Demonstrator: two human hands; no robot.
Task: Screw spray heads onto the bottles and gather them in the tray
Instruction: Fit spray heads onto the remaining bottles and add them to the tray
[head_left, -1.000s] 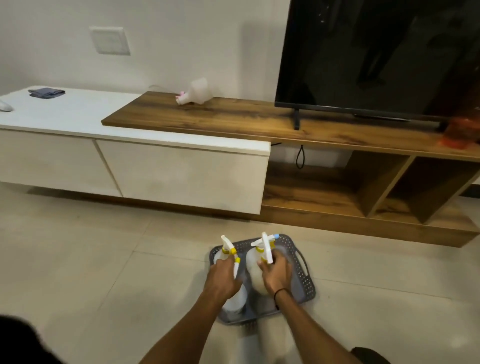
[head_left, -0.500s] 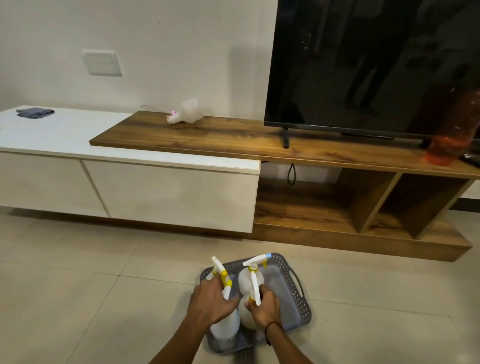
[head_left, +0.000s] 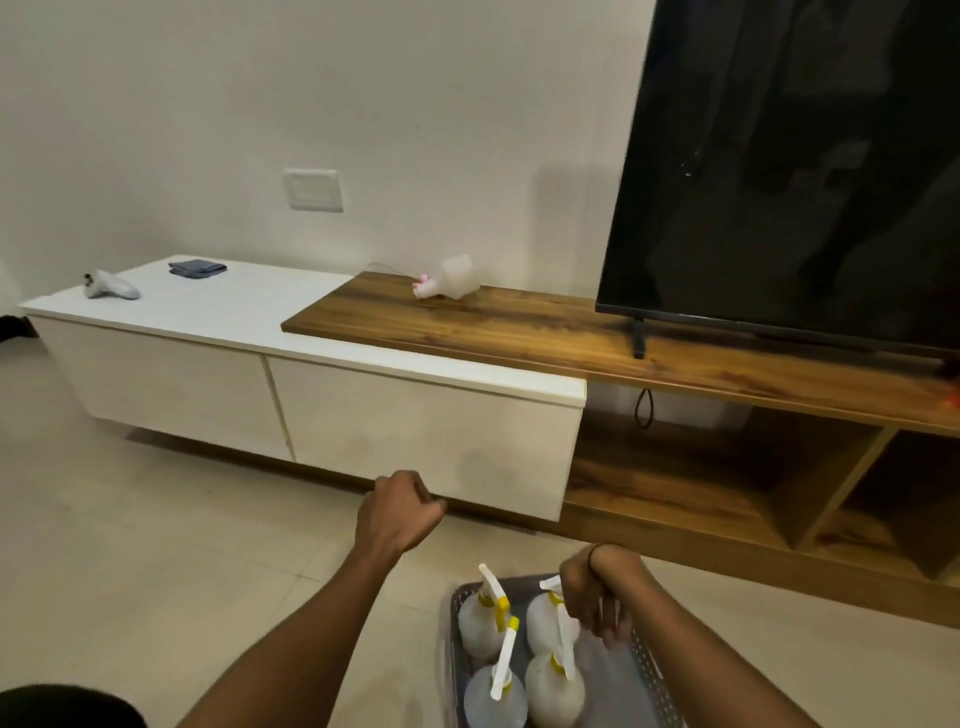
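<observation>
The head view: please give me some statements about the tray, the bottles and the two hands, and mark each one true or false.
1. Four spray bottles stand in the grey tray. True.
2. The left hand holds a bottle. False: it is raised in front of the white cabinet, curled, with nothing visible in it.
3. The right hand is over the tray, beside the bottles. True.
4. The bottle on the wooden shelf stands upright. False: it lies on its side.
5. The tray rests on the white cabinet. False: it sits on the tiled floor.
6. The bottles in the tray have spray heads fitted. True.
</observation>
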